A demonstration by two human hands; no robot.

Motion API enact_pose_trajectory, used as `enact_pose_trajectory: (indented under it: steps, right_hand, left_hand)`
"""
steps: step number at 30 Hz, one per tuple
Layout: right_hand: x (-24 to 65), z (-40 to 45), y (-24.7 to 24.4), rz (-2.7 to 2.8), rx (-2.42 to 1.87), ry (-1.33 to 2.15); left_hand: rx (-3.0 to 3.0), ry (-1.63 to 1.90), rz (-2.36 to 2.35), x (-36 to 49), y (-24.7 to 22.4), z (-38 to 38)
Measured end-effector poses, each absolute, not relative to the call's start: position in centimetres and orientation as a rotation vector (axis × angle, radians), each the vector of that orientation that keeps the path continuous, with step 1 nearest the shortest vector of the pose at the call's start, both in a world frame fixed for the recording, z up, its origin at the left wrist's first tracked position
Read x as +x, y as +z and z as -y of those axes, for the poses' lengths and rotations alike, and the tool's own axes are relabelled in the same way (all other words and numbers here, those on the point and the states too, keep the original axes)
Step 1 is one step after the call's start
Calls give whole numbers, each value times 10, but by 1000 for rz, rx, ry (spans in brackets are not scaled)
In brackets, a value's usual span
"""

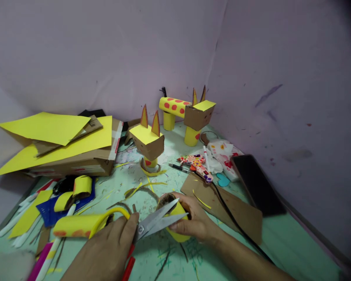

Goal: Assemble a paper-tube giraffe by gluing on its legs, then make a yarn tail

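Observation:
My left hand (111,244) is closed around the yellow-handled scissors (156,224). Their blades are spread, with the tips at the yellow-covered cardboard tube (175,230); whether the tube's wall lies between them I cannot tell. Fingers of my right hand (197,220) wrap round that short tube, its brown open end facing up. A longer yellow roll with orange spots (76,225) lies beside my left hand. Beyond my hands stands a cardboard box head with pointed ears (148,142) on a short yellow neck. Farther back is a spotted yellow animal figure (175,105) with a similar head.
Yellow sheets (46,127) lie on a cardboard box (99,166) at left, with white markers (16,216) and yellow rings (82,186) in front. At right are a phone (259,185), a cardboard strip (236,212), a glue gun (200,168) with its black cord, and a pen (178,168). Walls enclose the table's back.

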State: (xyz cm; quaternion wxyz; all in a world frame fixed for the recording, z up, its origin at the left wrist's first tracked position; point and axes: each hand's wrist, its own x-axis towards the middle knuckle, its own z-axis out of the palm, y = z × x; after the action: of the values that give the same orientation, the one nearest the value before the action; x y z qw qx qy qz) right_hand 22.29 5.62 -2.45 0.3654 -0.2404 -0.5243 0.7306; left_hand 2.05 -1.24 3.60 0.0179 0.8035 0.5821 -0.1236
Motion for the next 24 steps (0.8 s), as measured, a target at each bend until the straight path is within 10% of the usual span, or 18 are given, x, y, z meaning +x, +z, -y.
enact_pose_trajectory:
  steps: [24]
  right_hand:
    - [226,-52,-22,1374,-661,1828]
  left_hand:
    - [2600,-549,-1604,17,29,12]
